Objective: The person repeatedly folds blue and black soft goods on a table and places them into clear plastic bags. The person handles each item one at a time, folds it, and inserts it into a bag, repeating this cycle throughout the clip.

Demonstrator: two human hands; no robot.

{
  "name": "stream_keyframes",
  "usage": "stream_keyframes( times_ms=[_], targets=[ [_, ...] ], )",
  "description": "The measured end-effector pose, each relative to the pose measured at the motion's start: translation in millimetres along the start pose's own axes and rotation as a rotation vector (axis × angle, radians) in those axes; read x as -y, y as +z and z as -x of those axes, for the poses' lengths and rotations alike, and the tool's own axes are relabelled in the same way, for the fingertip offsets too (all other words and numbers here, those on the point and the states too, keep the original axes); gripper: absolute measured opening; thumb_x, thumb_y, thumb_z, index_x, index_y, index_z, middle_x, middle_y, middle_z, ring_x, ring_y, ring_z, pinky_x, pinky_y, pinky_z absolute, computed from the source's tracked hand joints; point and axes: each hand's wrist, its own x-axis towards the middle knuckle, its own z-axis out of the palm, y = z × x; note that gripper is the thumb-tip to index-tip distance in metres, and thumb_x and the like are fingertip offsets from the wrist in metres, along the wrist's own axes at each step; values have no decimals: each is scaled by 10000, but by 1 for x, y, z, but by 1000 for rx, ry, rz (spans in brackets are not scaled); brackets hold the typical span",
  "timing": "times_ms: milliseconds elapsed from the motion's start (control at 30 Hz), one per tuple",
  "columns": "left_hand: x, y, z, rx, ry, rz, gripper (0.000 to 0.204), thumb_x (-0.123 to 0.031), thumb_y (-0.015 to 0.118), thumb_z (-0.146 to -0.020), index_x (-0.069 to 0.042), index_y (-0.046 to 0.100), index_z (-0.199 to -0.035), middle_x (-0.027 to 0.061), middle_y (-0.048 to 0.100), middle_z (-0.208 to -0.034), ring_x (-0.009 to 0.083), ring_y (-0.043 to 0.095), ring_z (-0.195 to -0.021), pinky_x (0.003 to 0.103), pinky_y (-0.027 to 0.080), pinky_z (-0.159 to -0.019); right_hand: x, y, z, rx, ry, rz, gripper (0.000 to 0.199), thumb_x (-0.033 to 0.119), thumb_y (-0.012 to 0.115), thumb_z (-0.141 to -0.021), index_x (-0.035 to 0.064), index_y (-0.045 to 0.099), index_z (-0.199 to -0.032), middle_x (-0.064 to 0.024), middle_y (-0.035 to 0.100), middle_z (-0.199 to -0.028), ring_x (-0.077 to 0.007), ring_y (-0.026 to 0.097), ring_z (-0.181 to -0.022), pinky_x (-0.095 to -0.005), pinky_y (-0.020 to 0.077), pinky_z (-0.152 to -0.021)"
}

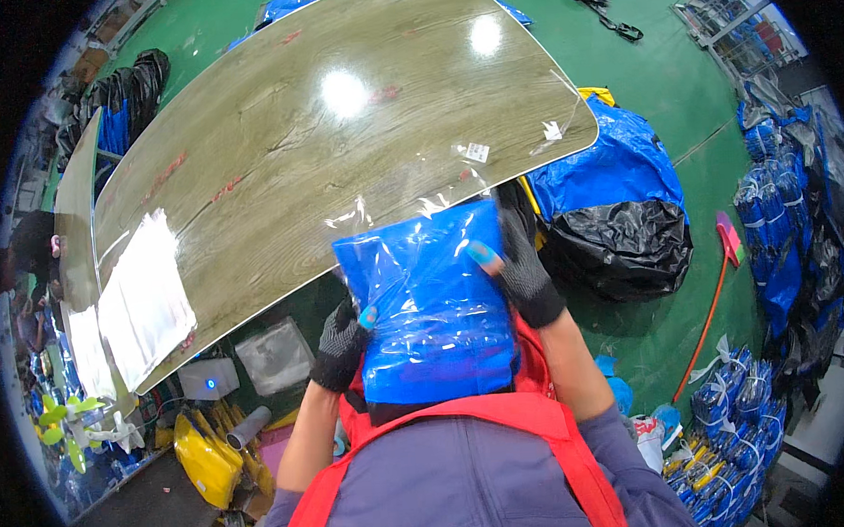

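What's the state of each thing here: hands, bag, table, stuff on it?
left hand: gloved, fingers gripping the bag's left edge
right hand: gloved, fingers gripping the bag's upper right edge
blue item in clear bag: held up between both hands, against the chest, off the table
wooden table: glossy, mostly bare
white stack of sheets: lying flat at the table's left end
black sack: on floor, slumped

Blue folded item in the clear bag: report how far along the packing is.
Done: the blue folded item sits inside the clear plastic bag, and bagged blue bundles lie on the floor at right. In hand: the left hand and right hand, both gloved, grip the bag's sides at the table edge. Left: the bag's open end looks loose and unsealed; the flat white stack waits unused.
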Motion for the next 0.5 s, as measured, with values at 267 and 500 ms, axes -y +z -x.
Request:
stream_keyframes(
  times_ms=[267,500],
  targets=[
    [25,-17,32,201,45,-78,1042,-528,834,-626,-27,353,-1403,142,536,-1285,262,499,-1201,389,413,-1015,-27,5,18,32,-89,-169,973,453,781,-743,18,276,-1451,-132,424,-1413,-232,413,-1287,-398,320,-1087],
    [-61,-1,-6,489,698,-393,381,-196,668,-857,-81,555,-1202,150,569,-1265,313,526,-1190,448,390,-1033,-11,-57,-68,204,-113,-416,794,548,674,-807,28,438,-1359,-138,545,-1271,-218,518,-1168,-366,428,-996]
  ],
)
